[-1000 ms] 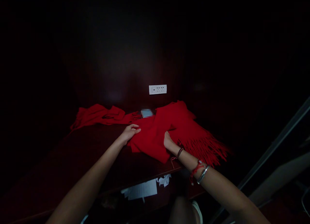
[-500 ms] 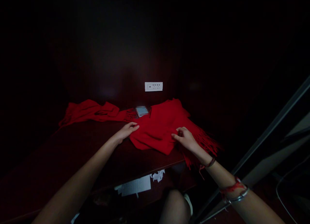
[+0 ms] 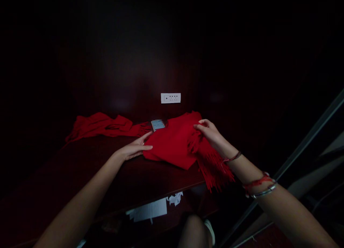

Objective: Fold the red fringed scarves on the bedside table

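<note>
red scarf [image 3: 169, 142]: matt cloth | tabletop [image 3: 129, 180]: smooth wood | socket plate [image 3: 171, 100]: plastic | bangle [image 3: 265, 192]: shiny metal

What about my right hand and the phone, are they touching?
Apart. The head view shows red scarf across the gap between your right hand and the phone.

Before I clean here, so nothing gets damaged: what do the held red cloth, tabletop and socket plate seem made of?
Held red cloth: matte, perhaps woolly textile, from soft folds and fringe. Tabletop: possibly wood or veneer, from its dark reddish surface; dimness hides finish. Socket plate: likely smooth plastic, evenly white, crisp edges.
</note>
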Demonstrator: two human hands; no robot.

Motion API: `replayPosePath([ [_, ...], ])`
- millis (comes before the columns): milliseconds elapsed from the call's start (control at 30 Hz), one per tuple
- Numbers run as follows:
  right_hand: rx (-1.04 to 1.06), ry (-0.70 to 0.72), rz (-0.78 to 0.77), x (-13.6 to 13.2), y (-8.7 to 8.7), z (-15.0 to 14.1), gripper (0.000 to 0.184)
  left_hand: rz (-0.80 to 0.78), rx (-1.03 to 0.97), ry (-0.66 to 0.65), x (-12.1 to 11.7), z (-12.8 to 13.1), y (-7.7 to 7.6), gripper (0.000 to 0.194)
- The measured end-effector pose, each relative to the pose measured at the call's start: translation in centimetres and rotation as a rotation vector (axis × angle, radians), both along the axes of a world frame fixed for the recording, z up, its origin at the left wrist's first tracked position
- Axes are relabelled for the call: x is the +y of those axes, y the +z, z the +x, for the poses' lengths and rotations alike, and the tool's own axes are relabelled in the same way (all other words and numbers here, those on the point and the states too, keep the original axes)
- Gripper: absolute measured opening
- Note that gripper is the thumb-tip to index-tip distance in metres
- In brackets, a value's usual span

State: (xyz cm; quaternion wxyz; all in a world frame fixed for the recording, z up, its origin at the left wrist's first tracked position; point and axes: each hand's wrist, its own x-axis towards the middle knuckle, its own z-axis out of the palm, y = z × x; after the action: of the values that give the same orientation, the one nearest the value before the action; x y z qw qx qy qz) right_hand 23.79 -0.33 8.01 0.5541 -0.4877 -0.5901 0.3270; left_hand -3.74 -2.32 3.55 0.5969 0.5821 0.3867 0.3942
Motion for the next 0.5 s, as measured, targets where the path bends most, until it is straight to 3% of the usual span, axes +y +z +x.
replayPosePath([
  [67, 0.039, -0.012, 0.031, -0.5, 0.8, 1.5, 0.025, 0.067, -0.069, 0.118, 0.3, -0.4, 0.3, 0.081],
  [133, 0.016, -0.014, 0.036, -1.1, 0.5, 3.3, 0.028, 0.139, -0.073, 0.169, 0.4, -0.6, 0.4, 0.078],
  [233, -0.192, 0.084, -0.057, -2.3, -1.1, 6.3, 0.033, 0.164, 0.112, 0.081, 0.6, -0.6, 0.0, 0.082],
  [367, -0.675, 0.249, -0.184, -3.2, -2.4, 8.6, 0.038, 0.106, 0.348, -0.041, 0.6, -0.2, -0.7, 0.084],
  [500, -0.829, 0.077, -0.075, -2.3, -2.5, 7.5, 0.043, 0.063, 0.443, -0.008, 0.4, 0.1, -0.9, 0.083],
])
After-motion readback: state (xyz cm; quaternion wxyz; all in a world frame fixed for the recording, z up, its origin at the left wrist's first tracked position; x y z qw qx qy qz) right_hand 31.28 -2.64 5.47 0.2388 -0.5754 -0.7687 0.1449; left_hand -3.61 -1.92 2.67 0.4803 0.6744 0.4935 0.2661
